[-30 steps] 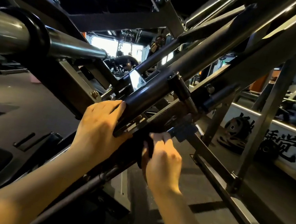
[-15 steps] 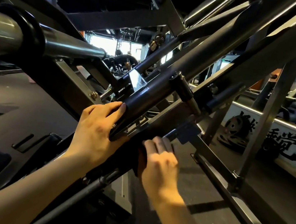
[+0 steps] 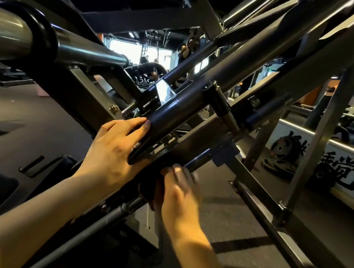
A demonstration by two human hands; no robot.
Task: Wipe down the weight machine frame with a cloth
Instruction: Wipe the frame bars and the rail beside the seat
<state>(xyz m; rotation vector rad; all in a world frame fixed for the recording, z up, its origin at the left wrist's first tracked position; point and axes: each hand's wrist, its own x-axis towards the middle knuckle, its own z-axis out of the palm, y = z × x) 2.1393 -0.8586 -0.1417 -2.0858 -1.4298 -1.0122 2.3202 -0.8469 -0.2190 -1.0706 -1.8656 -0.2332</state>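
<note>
While the left hand [image 3: 113, 150] is gripping a black tube [image 3: 174, 115], the blurred right hand [image 3: 180, 192] is pressing a dark cloth [image 3: 147, 189] beneath crossing frame bars [image 3: 261, 183]; its grip unclear.

Dark gym floor [image 3: 27, 118], bright windows [image 3: 124, 47]
</note>
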